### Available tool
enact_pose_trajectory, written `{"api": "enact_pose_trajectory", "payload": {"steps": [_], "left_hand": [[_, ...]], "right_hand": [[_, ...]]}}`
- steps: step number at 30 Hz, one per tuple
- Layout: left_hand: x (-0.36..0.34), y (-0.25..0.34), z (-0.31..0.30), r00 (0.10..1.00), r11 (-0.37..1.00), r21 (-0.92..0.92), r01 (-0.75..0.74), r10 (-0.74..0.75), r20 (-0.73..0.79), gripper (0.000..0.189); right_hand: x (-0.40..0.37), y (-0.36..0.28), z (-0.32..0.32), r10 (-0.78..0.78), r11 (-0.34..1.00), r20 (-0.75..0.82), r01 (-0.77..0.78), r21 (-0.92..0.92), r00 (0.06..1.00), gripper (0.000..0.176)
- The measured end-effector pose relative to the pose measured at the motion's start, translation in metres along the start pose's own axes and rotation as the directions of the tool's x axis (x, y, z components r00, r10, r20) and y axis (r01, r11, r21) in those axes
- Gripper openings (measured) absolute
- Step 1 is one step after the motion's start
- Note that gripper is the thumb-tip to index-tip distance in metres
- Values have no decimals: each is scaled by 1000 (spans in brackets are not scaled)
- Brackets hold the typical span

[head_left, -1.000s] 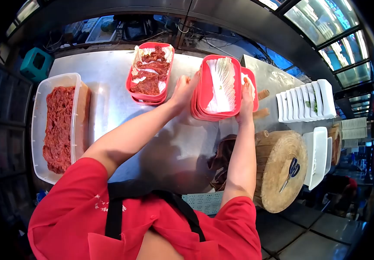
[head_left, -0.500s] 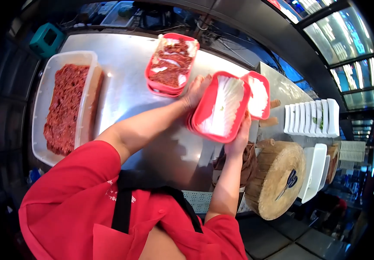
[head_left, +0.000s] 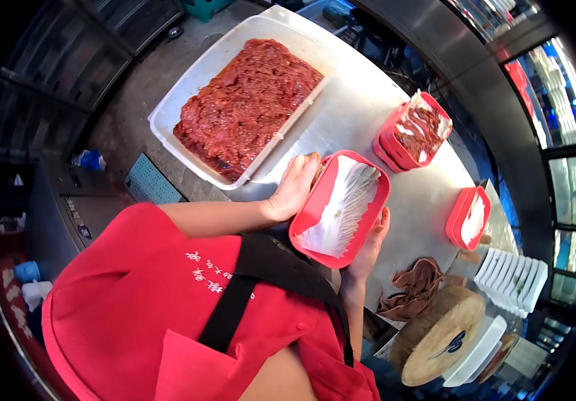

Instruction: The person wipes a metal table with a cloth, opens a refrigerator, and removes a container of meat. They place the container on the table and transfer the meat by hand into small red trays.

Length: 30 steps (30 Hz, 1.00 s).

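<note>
Between my two hands is a red plastic tray with a pale cabbage leaf lying in it. My left hand grips its left side. My right hand holds the right side, its fingers partly hidden beneath the rim. Just beyond my left hand stands a large translucent tub of dark red minced meat or paste. Farther right, a stack of red trays carries leaves topped with a red mixture.
More red trays with a pale leaf stand at the table's right end. Near them are a brown cloth, a row of white dishes and a round wooden chopping block with dark-handled scissors on it. The metal table runs beneath.
My view has turned left. Both hands have carried the held red tray left along the table, from beside the other leaf trays to near the tub.
</note>
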State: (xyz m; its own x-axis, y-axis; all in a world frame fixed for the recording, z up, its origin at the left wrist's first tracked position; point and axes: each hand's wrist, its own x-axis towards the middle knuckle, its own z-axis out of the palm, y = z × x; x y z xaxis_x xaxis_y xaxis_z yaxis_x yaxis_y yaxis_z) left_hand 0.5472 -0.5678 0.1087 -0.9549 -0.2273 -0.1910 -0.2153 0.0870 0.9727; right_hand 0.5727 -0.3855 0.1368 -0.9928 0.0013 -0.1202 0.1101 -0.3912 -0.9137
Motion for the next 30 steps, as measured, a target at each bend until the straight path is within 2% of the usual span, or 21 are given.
{"api": "enact_pose_trajectory", "payload": {"steps": [1, 3, 5, 6, 7, 8, 9, 11, 12, 13, 15, 18, 19, 22, 23, 24, 25, 27, 28, 29, 30], "left_hand": [[-3, 4, -11, 997, 995, -66, 80, -78, 29, 40], [-23, 21, -30, 999, 999, -40, -32, 33, 16, 26], [-43, 65, -55, 985, 983, -85, -163, 168, 45, 23], [-42, 76, -66, 980, 917, -369, -149, 186, 66, 25], [-30, 82, -85, 955, 929, -234, -287, 298, 9, 26], [-18, 95, -111, 965, 964, -62, -260, 261, 3, 23], [3, 104, -136, 935, 929, 126, -349, 353, -16, 20], [48, 102, -184, 971, 903, 367, -224, 241, 0, 17], [77, 76, -208, 955, 763, 591, -262, 293, 45, 17], [94, 69, -225, 987, 725, 673, -144, 60, 146, 22], [109, 40, -246, 856, 359, 782, -510, 119, 503, 29], [111, 32, -246, 809, 213, 781, -587, 150, 568, 33], [114, 32, -246, 803, 213, 774, -597, 150, 577, 33], [123, 34, -246, 876, 450, 771, -450, 55, 479, 26], [129, 36, -251, 890, 541, 744, -393, 19, 456, 25], [131, 40, -254, 891, 654, 672, -347, 6, 454, 21], [132, 44, -257, 888, 650, 671, -356, 10, 460, 21], [128, 60, -262, 919, 846, 508, -165, -55, 390, 18], [126, 69, -263, 925, 901, 419, -117, -56, 377, 17], [122, 80, -263, 924, 899, 419, -125, -49, 380, 17], [118, 93, -264, 910, 949, 310, -50, -85, 407, 17]], "right_hand": [[1, 1, 4, -2, 1000, 20, 2, -10, 1000, 73], [1, 3, 9, -16, 986, -23, 12, -167, 1000, 66], [-1, 4, 15, -21, 978, -34, 14, -207, 999, 62], [-2, 5, 18, -30, 970, -58, 15, -244, 998, 58], [-3, 6, 21, -27, 971, -50, 15, -238, 998, 58], [-3, 7, 23, -39, 972, -70, 22, -235, 997, 55], [-3, 8, 25, -51, 972, -91, 28, -234, 994, 52], [-5, 8, 20, -69, 961, -118, 34, -274, 991, 51], [-6, 7, 17, -60, 952, -104, 25, -306, 993, 51], [-6, 7, 14, -53, 942, -95, 19, -334, 994, 51], [-7, 0, 12, -37, 953, -121, -2, -304, 992, 51], [-11, -26, 23, -120, 886, -348, -58, -460, 930, 45], [-13, -32, 26, -124, 886, -359, -59, -459, 925, 45], [-19, -47, 37, -169, 905, -274, 39, -425, 947, 31], [-19, -50, 43, -173, 905, -284, 38, -424, 943, 31], [-19, -53, 48, -182, 894, -203, 76, -441, 962, 27], [-17, -56, 54, -190, 884, -120, 116, -453, 975, 24], [-14, -67, 79, -188, 865, -72, 131, -484, 980, 22], [-12, -70, 91, -178, 844, -18, 143, -516, 984, 19], [-7, -70, 99, -186, 844, -20, 149, -515, 982, 19], [-1, -71, 108, -208, 781, 63, 205, -590, 976, 19]]}}
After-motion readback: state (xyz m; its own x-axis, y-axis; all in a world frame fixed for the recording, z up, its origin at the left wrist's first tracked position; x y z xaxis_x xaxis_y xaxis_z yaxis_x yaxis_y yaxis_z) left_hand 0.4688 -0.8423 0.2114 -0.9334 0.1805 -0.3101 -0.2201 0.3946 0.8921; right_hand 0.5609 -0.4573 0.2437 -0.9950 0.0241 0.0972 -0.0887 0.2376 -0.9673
